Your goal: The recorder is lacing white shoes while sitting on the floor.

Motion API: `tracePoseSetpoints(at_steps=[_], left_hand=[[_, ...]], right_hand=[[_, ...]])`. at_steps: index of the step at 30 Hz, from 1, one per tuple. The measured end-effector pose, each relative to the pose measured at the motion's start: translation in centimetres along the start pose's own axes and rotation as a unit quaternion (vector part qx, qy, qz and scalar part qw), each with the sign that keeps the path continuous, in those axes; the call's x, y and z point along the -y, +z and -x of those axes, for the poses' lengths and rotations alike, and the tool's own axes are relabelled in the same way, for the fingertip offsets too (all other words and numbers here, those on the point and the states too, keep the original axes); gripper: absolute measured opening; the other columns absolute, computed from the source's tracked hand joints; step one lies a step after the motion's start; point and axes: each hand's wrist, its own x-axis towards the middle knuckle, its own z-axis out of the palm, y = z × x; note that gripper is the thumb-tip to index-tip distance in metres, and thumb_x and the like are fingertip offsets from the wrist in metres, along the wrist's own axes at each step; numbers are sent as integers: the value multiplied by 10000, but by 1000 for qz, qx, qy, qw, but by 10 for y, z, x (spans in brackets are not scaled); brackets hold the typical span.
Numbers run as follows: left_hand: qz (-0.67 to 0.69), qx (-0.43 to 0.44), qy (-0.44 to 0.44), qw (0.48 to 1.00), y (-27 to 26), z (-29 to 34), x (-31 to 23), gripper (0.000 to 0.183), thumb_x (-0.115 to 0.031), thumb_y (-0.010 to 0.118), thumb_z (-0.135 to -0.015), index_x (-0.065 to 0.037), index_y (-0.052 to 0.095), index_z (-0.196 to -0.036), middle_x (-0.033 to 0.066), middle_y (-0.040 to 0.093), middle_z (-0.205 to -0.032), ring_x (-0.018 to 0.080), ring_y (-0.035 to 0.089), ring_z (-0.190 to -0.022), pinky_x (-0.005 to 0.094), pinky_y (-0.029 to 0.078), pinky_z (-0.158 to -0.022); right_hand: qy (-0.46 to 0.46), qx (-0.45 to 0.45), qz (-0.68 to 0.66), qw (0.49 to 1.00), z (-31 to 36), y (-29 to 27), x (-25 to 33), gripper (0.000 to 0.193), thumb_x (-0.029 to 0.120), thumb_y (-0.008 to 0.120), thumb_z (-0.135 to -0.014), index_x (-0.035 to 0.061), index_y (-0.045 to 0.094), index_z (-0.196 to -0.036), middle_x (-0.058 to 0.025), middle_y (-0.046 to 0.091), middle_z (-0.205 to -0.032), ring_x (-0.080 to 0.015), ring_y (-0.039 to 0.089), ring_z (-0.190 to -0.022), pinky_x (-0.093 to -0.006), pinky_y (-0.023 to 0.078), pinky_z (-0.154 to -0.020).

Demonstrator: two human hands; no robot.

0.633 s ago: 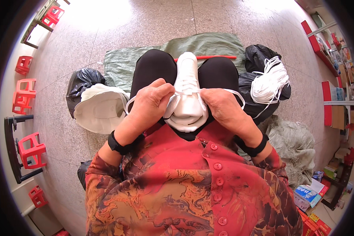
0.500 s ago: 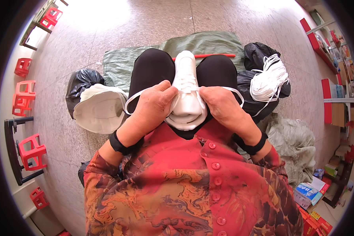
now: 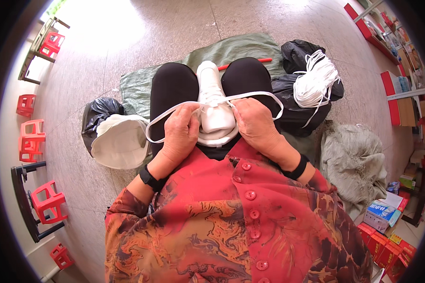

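Note:
A white sneaker [image 3: 217, 118] rests between my knees, toe pointing away and its opening toward me. White shoelaces [image 3: 166, 114] run out from its upper eyelets and loop to both sides. My left hand [image 3: 182, 125] is closed at the left of the shoe's opening, pinching a lace by the collar. On the right side my right hand [image 3: 254, 120] is closed too, fingers at the shoe's edge with the other lace. That lace arcs over the hand and across my right knee. The fingertips of both hands are partly hidden.
On the left stands a black plastic bag [image 3: 99, 111] with white shoe uppers [image 3: 120, 146] beside it. A bundle of white laces [image 3: 316, 80] lies on black bags at the right. Green woven sheeting [image 3: 137, 94] covers the floor, with a red rod [image 3: 255, 62]. Red stools [image 3: 47, 203] line the left.
Both hands have come down and closer to the shoe's opening. The laces now arch higher above them, the right one over my right hand. The whole view has shifted slightly.

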Motion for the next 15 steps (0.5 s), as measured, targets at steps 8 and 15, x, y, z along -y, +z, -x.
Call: tracePoseSetpoints(at_steps=[8,15], left_hand=[[-243,122,167,948,-15,-27,-25,197,-49,598,-791,-49,645,-982,95,579,-890,292,586,-866,397,489,-732],[-17,113,191,975,-31,-54,-31,42,11,602,-790,-11,587,-823,129,543,-887,336,528,-877,426,440,-752]], right_hand=[[-106,72,69,989,-20,-22,12,190,86,590,-793,19,642,-963,-144,604,-826,-301,615,-849,-422,479,-743],[-318,91,-32,943,-50,-30,24,86,115,614,-788,43,571,-807,-113,537,-861,-280,569,-877,-376,462,-734]])
